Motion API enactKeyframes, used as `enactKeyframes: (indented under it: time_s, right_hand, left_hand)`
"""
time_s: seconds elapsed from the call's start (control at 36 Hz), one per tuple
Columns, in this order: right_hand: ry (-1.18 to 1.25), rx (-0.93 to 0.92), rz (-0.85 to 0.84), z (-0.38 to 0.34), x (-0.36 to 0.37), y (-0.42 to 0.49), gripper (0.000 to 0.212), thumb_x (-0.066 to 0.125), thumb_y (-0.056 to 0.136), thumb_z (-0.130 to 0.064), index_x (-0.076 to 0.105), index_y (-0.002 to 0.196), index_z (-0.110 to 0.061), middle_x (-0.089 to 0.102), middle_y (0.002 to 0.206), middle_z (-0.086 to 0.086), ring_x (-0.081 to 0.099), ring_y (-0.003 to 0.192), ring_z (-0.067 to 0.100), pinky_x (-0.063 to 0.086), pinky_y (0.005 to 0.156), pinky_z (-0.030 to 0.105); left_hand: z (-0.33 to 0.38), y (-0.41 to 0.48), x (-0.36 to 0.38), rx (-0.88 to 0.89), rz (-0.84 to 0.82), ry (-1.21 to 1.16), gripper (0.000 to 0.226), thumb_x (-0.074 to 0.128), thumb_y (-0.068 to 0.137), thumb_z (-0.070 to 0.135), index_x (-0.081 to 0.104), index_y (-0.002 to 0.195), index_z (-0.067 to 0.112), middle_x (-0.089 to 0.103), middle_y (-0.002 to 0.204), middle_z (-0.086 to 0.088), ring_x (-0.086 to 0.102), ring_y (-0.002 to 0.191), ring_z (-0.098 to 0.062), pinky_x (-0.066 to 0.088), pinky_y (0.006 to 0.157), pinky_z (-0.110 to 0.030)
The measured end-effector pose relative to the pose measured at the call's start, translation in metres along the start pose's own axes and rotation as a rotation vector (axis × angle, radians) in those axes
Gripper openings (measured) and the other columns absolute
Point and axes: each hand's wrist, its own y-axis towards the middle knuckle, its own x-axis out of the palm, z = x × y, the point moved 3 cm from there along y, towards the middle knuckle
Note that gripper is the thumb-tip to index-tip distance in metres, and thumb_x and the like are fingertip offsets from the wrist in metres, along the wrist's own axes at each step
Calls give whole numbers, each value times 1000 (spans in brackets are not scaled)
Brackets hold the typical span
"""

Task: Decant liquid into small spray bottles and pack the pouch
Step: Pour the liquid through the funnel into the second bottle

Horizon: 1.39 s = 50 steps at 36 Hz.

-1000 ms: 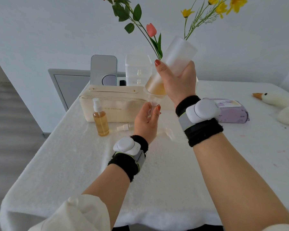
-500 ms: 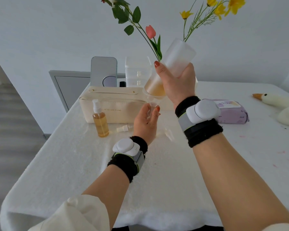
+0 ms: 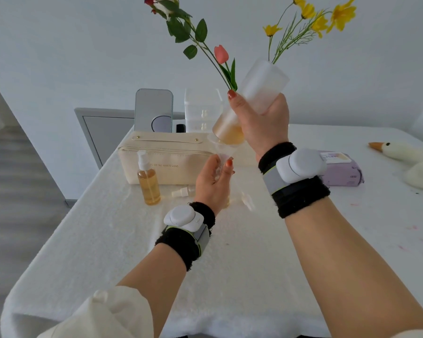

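— Where is the big frosted bottle [image 3: 260,91] sitting?
— It isn't sitting anywhere. The right hand [image 3: 261,123] is gripping it round the middle, fingers and thumb wrapping it, and is tilting it mouth-down above the desk [image 3: 242,276]. Amber liquid is pooling at the low end
— What is the mouth pointing into?
— It is hanging right at the rim of a clear funnel [image 3: 217,145], just in front of the cream pouch [image 3: 171,167]. I cannot tell whether the two are touching
— And the left hand [image 3: 213,185]?
— It is curling round a small bottle [image 3: 227,203] under the funnel and holding it upright. The hand is hiding most of it, with only an amber bit showing near the base
— Is anything else lying around?
— A filled spray bottle [image 3: 149,185] is standing upright just in front of the pouch, toward its left end. A loose spray top [image 3: 181,192] is lying on its side between that bottle and the left hand, and a clear cap [image 3: 247,200] is lying just right of that hand. A pack of wipes [image 3: 344,173] is lying off to the right, with a stuffed goose [image 3: 405,159] lying beyond it
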Motion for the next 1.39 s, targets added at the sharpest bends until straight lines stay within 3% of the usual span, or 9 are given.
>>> enactKeyframes:
  time_s: [0.14, 0.22, 0.42, 0.58, 0.97, 1.11, 1.19, 1.39]
  right_hand:
    - [4, -4, 7, 0, -1, -2, 65, 88, 75, -41, 56, 119, -5, 71, 107, 3, 71, 92, 11, 60, 78, 25]
    - [2, -11, 12, 1, -1, -3, 65, 87, 75, -42, 55, 120, -6, 70, 107, 2, 70, 92, 9, 59, 77, 22]
    - [-1, -29, 17, 1, -1, -3, 62, 88, 76, -40, 54, 117, -7, 70, 105, 1, 71, 91, 9, 61, 82, 31]
    - [-4, -34, 19, 3, 0, -3, 62, 87, 76, -40, 54, 117, -7, 69, 104, 0, 70, 88, 6, 59, 77, 24]
    - [-18, -11, 6, 6, 3, -2, 67, 88, 74, -44, 53, 121, -10, 69, 109, 0, 70, 94, 10, 61, 82, 30]
    - [-15, -17, 4, 7, 3, -1, 66, 88, 74, -44, 53, 120, -10, 69, 107, -1, 70, 92, 8, 61, 80, 27]
    - [-9, -20, 8, 8, 3, 0, 64, 87, 74, -44, 54, 118, -10, 69, 105, -2, 70, 89, 5, 60, 77, 23]
    - [3, -41, 11, 8, 4, 0, 62, 87, 76, -40, 55, 117, -7, 71, 105, 1, 71, 90, 8, 61, 79, 28]
  left_hand:
    - [2, -1, 1, 28, -1, 1, 24, 53, 105, 25, 61, 107, 3, 66, 94, -15, 66, 89, -14, 51, 81, -20]
    - [4, -2, 2, 39, 2, 7, 23, 52, 105, 24, 61, 109, 4, 65, 90, -6, 65, 91, -17, 50, 80, -15]
    - [4, -2, 2, 61, 9, 39, 22, 50, 106, 20, 60, 111, 0, 63, 90, -3, 59, 80, 2, 46, 76, -9]
    - [4, -1, 3, 47, 2, 39, 23, 50, 106, 21, 60, 111, 1, 63, 91, -4, 61, 83, -3, 46, 77, -8]
    - [7, -1, 1, 27, -3, 39, 24, 50, 106, 21, 59, 109, -1, 65, 97, -19, 59, 79, 2, 46, 74, -9]
    - [8, -2, 1, 30, -4, 38, 23, 49, 106, 20, 60, 108, 0, 65, 97, -20, 62, 84, -8, 48, 76, -11]
    - [8, -2, 1, 23, -4, 37, 23, 50, 106, 21, 60, 108, 1, 65, 96, -19, 63, 90, -18, 49, 81, -19]
    - [9, -1, 1, 17, 1, 35, 24, 50, 106, 22, 60, 110, 2, 66, 96, -17, 64, 91, -18, 51, 84, -25]
